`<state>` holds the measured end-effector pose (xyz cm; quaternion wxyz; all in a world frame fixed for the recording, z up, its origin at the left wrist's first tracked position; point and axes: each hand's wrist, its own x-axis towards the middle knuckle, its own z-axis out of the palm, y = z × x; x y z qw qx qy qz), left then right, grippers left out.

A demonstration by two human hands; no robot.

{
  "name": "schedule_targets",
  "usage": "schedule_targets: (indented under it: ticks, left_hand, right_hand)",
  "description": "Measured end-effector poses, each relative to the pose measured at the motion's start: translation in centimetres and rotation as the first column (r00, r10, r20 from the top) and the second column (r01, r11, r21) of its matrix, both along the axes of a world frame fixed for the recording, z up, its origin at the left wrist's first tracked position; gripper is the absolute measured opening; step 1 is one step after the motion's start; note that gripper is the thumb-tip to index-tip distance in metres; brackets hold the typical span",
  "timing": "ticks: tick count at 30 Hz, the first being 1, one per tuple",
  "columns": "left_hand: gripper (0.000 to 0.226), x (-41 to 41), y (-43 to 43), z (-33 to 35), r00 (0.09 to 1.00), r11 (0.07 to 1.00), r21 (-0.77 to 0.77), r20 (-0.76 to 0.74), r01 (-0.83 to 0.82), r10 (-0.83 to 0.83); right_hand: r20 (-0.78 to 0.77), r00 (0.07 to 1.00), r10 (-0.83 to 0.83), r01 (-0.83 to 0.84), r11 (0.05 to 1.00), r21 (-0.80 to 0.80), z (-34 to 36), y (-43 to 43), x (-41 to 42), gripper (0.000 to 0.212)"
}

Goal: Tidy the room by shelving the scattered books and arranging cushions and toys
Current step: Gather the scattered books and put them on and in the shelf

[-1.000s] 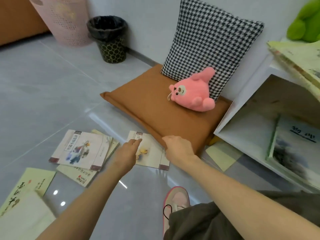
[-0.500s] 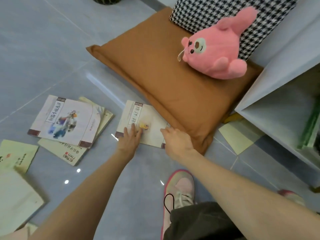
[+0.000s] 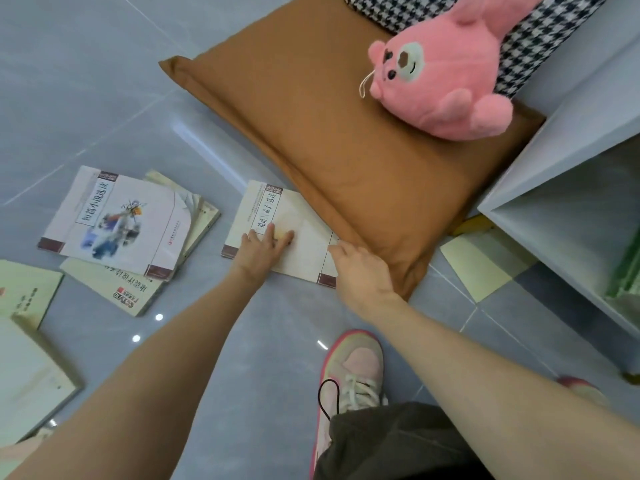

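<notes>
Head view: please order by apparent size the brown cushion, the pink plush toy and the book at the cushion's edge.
1. Brown cushion, clearly largest.
2. Pink plush toy.
3. Book, though close to the toy and partly covered, so this order is unsure.

Centre book [image 3: 302,258]: title strip "论语 孟子 选读"; corner tag "选修".
Left book [image 3: 121,216]: title strip "短篇小说选读".
Book beneath it [image 3: 104,285]: red logo, not clearly legible.
</notes>
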<state>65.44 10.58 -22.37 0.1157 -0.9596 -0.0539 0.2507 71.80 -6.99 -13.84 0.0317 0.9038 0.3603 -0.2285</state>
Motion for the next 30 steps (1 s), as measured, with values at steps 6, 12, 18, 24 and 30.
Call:
schedule_targets:
  ticks: [6, 12, 18, 24, 30]
  left_hand:
    - [0.060, -0.2, -0.7, 0.0, 0.988, 0.984, -0.163, -0.144, -0.079, 0.055]
    - [0.063, -1.3, 0.4, -3.9, 0.997, 0.978, 0.208, 0.071, -0.024, 0.010]
    - [0.076, -1.1, 0.1, 0.5, 0.980, 0.937, -0.304, 0.038, -0.173, 0.193]
    - [0.102, -4.5, 0.2, 3.8, 0.970, 0.990, -0.139, 0.234, -0.040, 0.072]
    - [0.092, -5.9, 0.5, 7.4, 0.899, 0.996, -0.072, 0.437, 0.058, -0.020]
  right_hand:
    - [-0.009, 1.000, 0.013, -0.013, 1.000, -0.001, -0.4, -0.4, -0.6, 0.055]
    - [-0.012, 1.000, -0.006, 0.007, 1.000, 0.005, -1.2, -0.6, -0.4, 0.056]
    - [-0.032, 0.999, 0.030, -0.030, 0.999, 0.016, -1.4, -0.8, -0.7, 0.054]
    - [-0.023, 0.992, 0.121, -0.120, 0.993, 0.016, -0.4, -0.4, -1.2, 0.074]
    - [0.032, 0.982, 0.186, -0.186, 0.982, -0.004, 1.3, 0.0, -3.0, 0.068]
